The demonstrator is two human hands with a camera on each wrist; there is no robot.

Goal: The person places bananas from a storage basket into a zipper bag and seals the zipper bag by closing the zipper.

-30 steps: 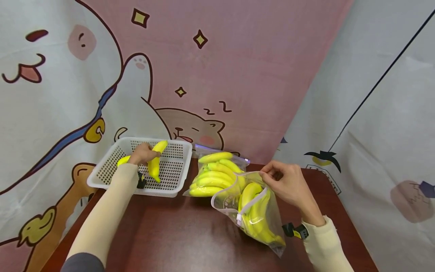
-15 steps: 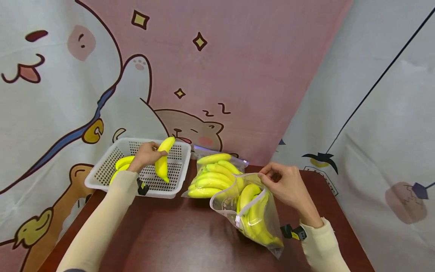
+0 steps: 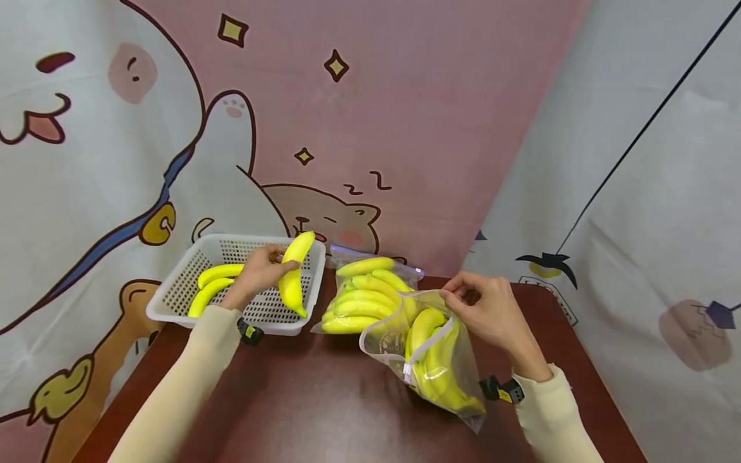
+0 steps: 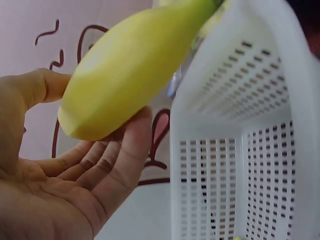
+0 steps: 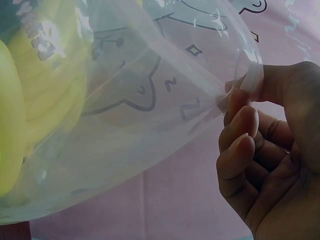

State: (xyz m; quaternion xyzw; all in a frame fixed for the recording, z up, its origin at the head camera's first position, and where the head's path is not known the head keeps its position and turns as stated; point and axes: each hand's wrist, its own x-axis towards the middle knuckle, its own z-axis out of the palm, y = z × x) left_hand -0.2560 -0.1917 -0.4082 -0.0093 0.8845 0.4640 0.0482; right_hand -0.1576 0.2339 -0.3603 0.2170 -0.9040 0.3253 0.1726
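My left hand (image 3: 260,270) holds a yellow banana (image 3: 293,275) between thumb and fingers, over the right side of a white plastic basket (image 3: 168,308). The left wrist view shows the banana (image 4: 125,70) pinched near one end, its other end pointing toward the upper right. My right hand (image 3: 483,315) pinches the top edge of a clear zip bag (image 3: 463,379), which gapes open toward the left with several bananas inside. In the right wrist view, thumb and forefinger grip the bag's film (image 5: 150,150) at its corner.
Two bananas (image 3: 211,292) lie in the basket's left part. Behind the bag in my right hand, a second zip bag (image 3: 413,273) full of bananas lies on the dark red table (image 3: 301,399). A printed cloth (image 3: 417,128) hangs behind the table.
My left hand has lifted the banana and moved it rightward, from inside the basket toward its right rim. The two bananas left in the basket now show more fully. My right hand stays at the bag.
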